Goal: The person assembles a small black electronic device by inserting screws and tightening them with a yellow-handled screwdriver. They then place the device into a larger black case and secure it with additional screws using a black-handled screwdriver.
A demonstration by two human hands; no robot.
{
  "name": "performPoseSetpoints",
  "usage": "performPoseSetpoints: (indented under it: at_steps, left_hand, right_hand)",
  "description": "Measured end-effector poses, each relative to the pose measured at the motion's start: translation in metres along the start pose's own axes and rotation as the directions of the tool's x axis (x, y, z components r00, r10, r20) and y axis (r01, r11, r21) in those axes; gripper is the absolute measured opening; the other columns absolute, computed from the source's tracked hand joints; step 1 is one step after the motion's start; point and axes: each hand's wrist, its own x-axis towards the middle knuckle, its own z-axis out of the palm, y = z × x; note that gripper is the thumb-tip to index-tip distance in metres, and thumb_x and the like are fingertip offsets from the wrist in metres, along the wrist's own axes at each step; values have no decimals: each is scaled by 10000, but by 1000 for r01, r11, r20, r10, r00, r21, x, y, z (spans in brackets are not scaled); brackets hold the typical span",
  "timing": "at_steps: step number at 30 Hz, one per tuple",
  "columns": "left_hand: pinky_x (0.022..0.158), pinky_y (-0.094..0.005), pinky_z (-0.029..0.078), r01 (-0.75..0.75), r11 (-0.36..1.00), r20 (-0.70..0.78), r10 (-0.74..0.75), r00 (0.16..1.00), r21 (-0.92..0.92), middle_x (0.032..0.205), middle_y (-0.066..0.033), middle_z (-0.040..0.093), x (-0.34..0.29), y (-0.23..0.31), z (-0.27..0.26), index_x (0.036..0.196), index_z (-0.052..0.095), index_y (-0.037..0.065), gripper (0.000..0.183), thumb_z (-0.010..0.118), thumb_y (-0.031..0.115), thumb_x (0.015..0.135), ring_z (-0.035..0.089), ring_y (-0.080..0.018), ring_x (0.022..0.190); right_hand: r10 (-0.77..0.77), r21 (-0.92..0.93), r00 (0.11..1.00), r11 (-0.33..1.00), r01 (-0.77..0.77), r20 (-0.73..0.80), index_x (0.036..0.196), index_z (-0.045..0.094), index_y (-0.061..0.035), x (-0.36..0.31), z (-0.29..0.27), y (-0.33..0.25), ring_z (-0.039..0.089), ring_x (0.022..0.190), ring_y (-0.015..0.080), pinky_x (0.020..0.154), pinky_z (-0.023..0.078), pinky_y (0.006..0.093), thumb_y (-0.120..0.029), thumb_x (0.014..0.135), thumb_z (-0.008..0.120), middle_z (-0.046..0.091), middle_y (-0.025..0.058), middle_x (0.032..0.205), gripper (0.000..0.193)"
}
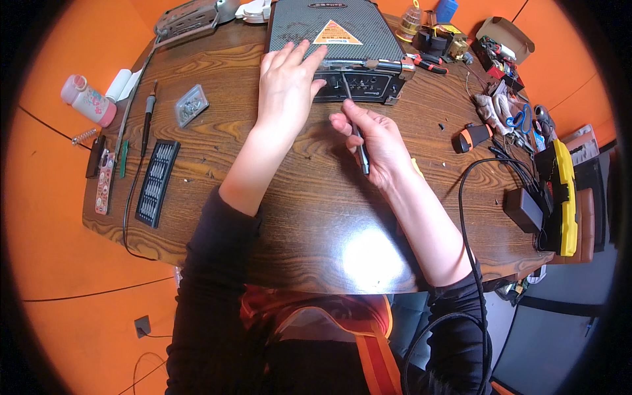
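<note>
Fingers of the right hand are closed around a screwdriver, its shaft directed at the black control panel of a grille-covered case. Contact between tip and fastener cannot be confirmed. The case is positioned at the far edge of the table, panel facing the operator. It is steadied by the left hand, laid flat on the grille with fingers slightly spread.

Progress is judged as partial: the panel appears seated in the case, and work on it is under way. Whether it is being fastened or released cannot be determined. Small metal parts are held in a clear box to the left; their origin is not shown. Beyond it, a soldering iron and a bit set are laid out, both unheld.
</note>
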Motion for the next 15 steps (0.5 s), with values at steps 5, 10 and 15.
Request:
performPoseSetpoints:
  at_steps: [5, 10, 15]
  left_hand:
    - [956, -387, 330, 6, 1000, 6, -6, 1000, 6, 1183, -111, 539, 0, 0, 0, 1168, 548, 162, 511, 698, 194, 681, 478, -280, 1124]
    - [956, -387, 331, 11, 1000, 12, -11, 1000, -2, 1184, -111, 539, 0, 1, -1, 1168, 548, 163, 510, 698, 192, 681, 477, -277, 1126]
    - [956, -386, 331, 9, 1000, 12, -9, 1000, 2, 1179, -111, 543, 0, 1, -1, 1167, 548, 161, 510, 698, 190, 681, 478, -272, 1126]
  right_hand:
    - [127, 113, 986, 984, -139, 105, 922, 534, -6, -5, 0, -5, 536, 583, 53, 358, 324, 118, -219, 885, 533, 591, 62, 777, 216]
    - [5, 56, 999, 998, -8, 49, 940, 524, 9, -3, 1, -5, 520, 576, 52, 362, 325, 121, -215, 897, 512, 582, 63, 765, 228]
    - [86, 175, 995, 980, -93, 49, 955, 515, 26, -5, -2, -3, 529, 567, 56, 355, 323, 122, -219, 894, 516, 599, 78, 787, 253]
